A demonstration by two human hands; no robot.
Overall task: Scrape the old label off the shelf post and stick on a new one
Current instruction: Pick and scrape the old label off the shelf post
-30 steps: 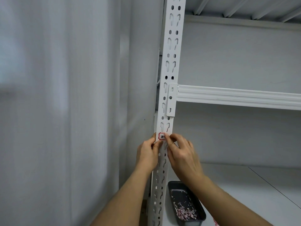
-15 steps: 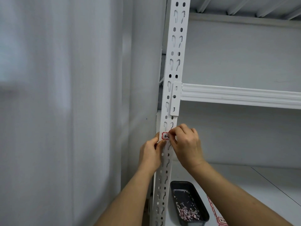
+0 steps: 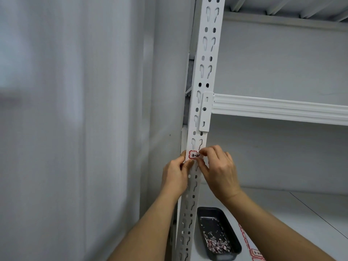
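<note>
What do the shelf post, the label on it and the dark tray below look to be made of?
Shelf post: likely steel, painted white; punched keyhole slots. Label: probably paper sticker, matte white, red border, handwritten marks. Tray: dark, slight sheen, thin rolled rim, so possibly coated metal; plastic cannot be excluded.

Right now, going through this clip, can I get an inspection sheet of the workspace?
Surface: white shelf board at lower right, bare where it shows.
Job's things: red-bordered label on the front of the perforated shelf post, below the beam bracket; its writing is too small to read.
Clutter: dark tray on the shelf holding pink and white scrapings; sheet of spare labels beside it, cut off by the frame edge.
Hands: left hand pinches the label's left edge against the post; right hand presses on its right end.
Cables: nothing seen.
Surroundings: pale curtain at left; white beam and upper shelf.
</note>
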